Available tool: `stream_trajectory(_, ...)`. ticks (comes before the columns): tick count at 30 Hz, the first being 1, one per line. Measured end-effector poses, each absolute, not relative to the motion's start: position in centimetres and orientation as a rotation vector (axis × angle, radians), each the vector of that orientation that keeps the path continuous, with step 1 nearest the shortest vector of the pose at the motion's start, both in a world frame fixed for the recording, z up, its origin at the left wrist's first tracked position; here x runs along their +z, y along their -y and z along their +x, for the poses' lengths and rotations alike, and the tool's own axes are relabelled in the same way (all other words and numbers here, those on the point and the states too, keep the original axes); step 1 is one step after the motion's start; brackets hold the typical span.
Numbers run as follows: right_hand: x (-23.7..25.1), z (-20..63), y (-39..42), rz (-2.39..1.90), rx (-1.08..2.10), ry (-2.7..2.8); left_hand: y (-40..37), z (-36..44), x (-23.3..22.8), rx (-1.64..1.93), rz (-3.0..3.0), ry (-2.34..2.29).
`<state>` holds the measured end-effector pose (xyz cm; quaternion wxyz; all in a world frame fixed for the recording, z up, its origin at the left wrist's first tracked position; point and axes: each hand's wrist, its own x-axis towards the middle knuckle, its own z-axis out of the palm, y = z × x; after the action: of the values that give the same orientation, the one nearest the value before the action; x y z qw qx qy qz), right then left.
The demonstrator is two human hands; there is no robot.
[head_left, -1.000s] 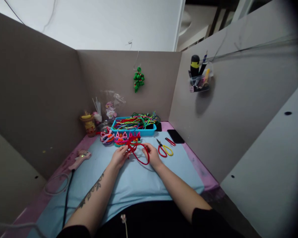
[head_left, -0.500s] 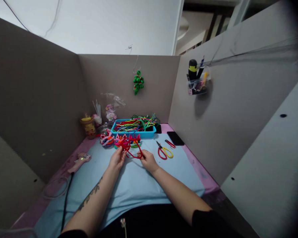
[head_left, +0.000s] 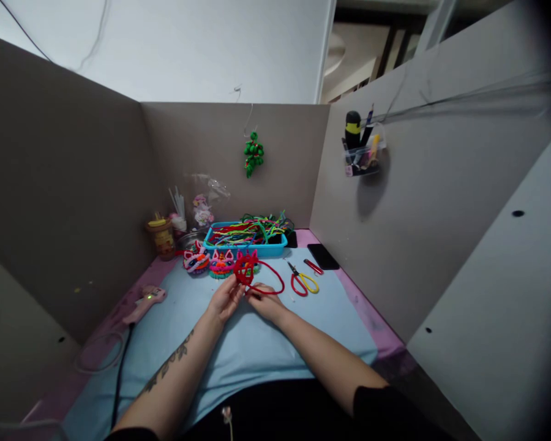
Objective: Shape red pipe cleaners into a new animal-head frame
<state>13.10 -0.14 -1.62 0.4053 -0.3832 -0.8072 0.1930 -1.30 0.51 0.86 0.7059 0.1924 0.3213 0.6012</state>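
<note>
A red pipe cleaner piece (head_left: 245,270), woven into a round openwork shape, is pinched in my left hand (head_left: 226,297) above the table. From it a long red strand loops out to the right and curves back toward my right hand (head_left: 265,303). The fingers of my right hand are closed at the lower edge of the piece, seemingly on the strand; the tips are partly hidden. Just behind stand several colourful pipe cleaner animal heads (head_left: 221,264), one partly covered by the red piece. Scissors (head_left: 303,280) with red and yellow handles lie to the right.
A blue tray (head_left: 245,250) of pipe cleaners stands at the back. A red cutter knife (head_left: 313,266) and a black phone (head_left: 323,256) lie right. On the left are a pink glue gun (head_left: 145,304) with its cord and a yellow cup (head_left: 161,237). Grey partitions (head_left: 234,122) enclose the table.
The red piece has moved right and turned to face me. My right hand has come closer to my left, and the strand now bows out wider to the right.
</note>
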Motion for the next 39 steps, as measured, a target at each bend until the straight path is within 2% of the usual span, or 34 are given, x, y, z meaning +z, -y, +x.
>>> stream_trajectory(4,-2.0,13.3,0.5,-0.998,0.152,2.269,-0.6,-2.1,1.5,1.378,0.432,-0.706)
stream_trajectory(7,-2.0,13.6,0.4,-1.048,0.031,2.320,-0.9,-3.5,2.0,1.455,0.345,-0.640)
stream_trajectory(19,-1.1,17.9,-1.5,-1.664,-0.120,2.121,-2.1,-8.3,2.3,1.665,0.214,-0.259)
stream_trajectory(23,-0.9,19.1,-1.9,-1.851,-0.123,1.897,-2.1,-8.1,2.3,1.716,0.238,-0.319)
stream_trajectory(26,-0.8,19.0,-1.7,-1.690,-0.117,1.831,-2.1,-6.9,2.0,1.689,0.312,-0.517)
stream_trajectory(29,-0.6,18.0,-1.1,-1.297,-0.124,1.834,-1.9,-5.4,1.5,1.626,0.376,-0.634)
stream_trajectory(33,-0.7,16.0,-0.2,-0.862,0.028,1.863,-1.3,-3.8,0.9,1.494,0.510,-0.678)
stream_trajectory(39,-1.2,14.8,-0.1,-0.684,0.062,1.890,-0.3,-2.0,0.6,1.322,0.669,-0.695)
